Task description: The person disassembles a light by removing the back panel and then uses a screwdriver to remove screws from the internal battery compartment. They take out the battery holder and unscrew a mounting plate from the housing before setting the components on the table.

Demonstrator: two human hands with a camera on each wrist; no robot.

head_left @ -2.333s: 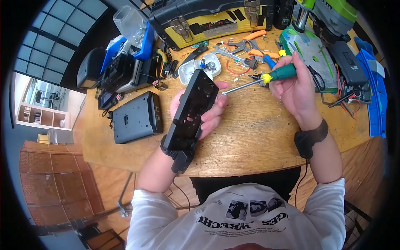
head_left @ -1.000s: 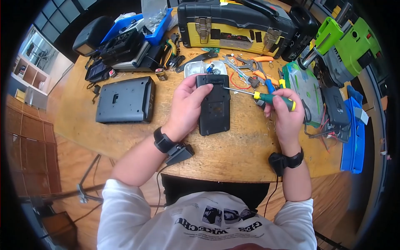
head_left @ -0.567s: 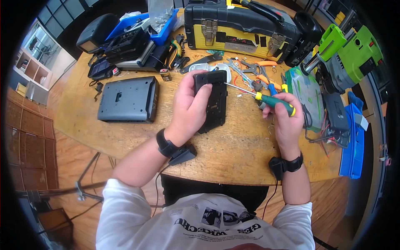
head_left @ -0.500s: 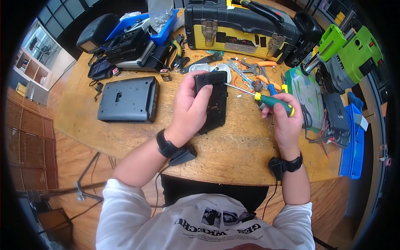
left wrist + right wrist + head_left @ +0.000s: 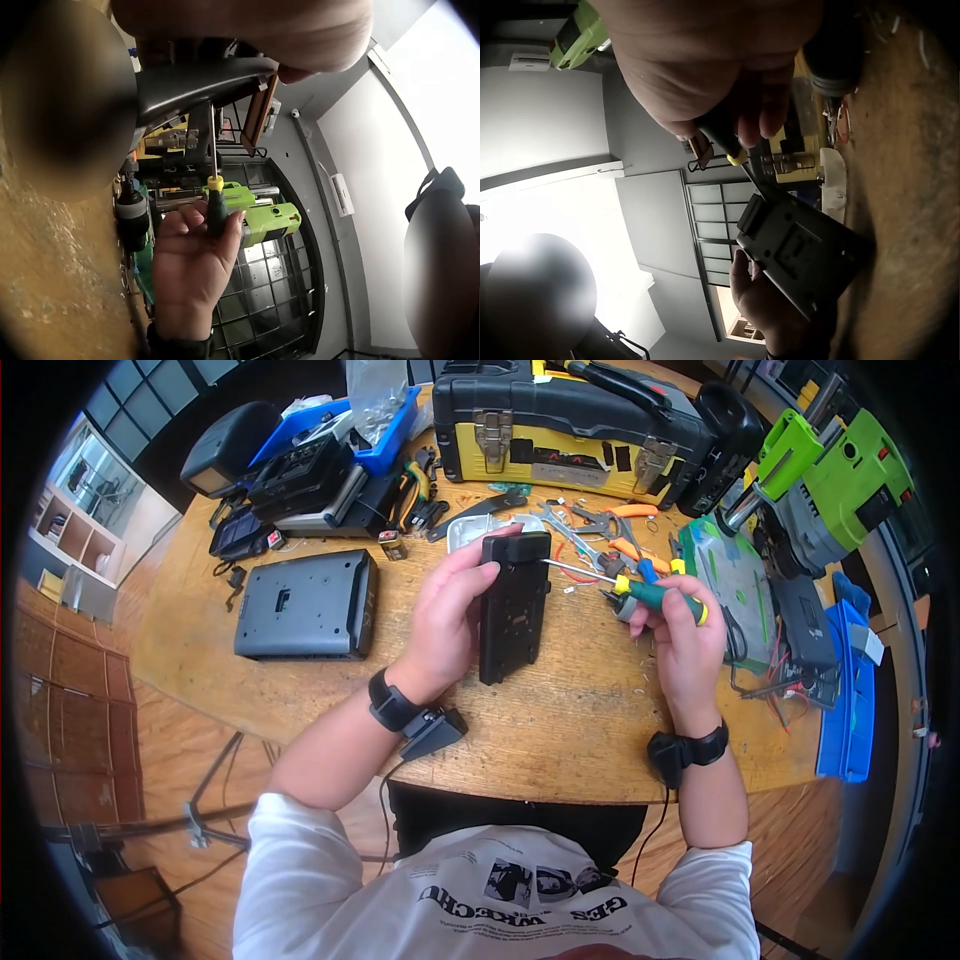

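Observation:
My left hand (image 5: 440, 615) holds a black plastic casing (image 5: 515, 615) by its left side, thumb on the near face near the top. The casing stands tilted over the table, showing holes and moulded recesses. My right hand (image 5: 688, 645) grips a screwdriver (image 5: 665, 600) by its green and yellow handle. Its metal shaft points left, and the tip is right at the casing's upper right edge. In the right wrist view the tip meets the top corner of the casing (image 5: 802, 251). The left wrist view shows the screwdriver (image 5: 216, 202) with its tip partly hidden behind the casing's edge.
Another black housing (image 5: 305, 605) lies on the left of the wooden table (image 5: 590, 730). Behind are a white tray (image 5: 468, 532), loose pliers and wrenches, and a yellow-black toolbox (image 5: 570, 445). A green drill stand (image 5: 790, 455) is at right. A dark cylindrical tool (image 5: 133, 217) stands near my right hand.
The casing has been turned from its slanted pose to near upright, its other face showing, and its tilt has shifted slightly since. The screwdriver tip has come to its upper right edge.

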